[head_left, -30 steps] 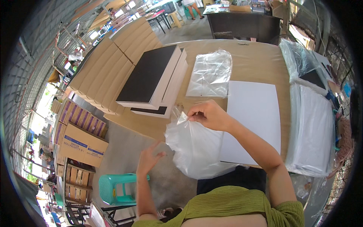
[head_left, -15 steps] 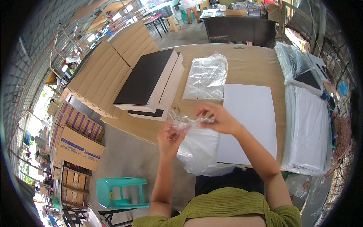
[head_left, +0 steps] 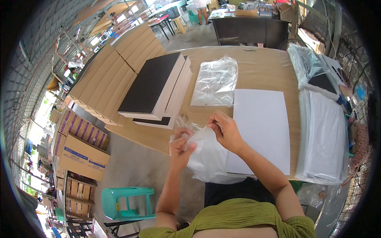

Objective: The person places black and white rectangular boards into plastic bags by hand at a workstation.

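Between my two hands hangs a clear plastic bag (head_left: 209, 156), its lower part draping past the near table edge. My left hand (head_left: 181, 147) has its fingers closed on one side of the bag's upper edge. With fingertips pinched together, my right hand (head_left: 224, 129) pulls the other side up and to the right. Just right of the bag lies a stack of white sheets (head_left: 262, 131), partly under my right forearm. Beyond my hands is a folded pile of clear plastic bags (head_left: 215, 83). Black-topped boards (head_left: 152, 85) are stacked to the left.
Brown cardboard boxes (head_left: 103, 81) line the table's left edge. Plastic-wrapped white packs (head_left: 321, 135) lie at the right edge. A green stool (head_left: 127, 202) stands on the floor at lower left, below a large carton (head_left: 84, 155). Far off, another person (head_left: 201, 12) stands.
My right hand has risen slightly and turned, drawing its side of the bag upward. My left hand has shifted a little lower. The bag's edge is now stretched between them.
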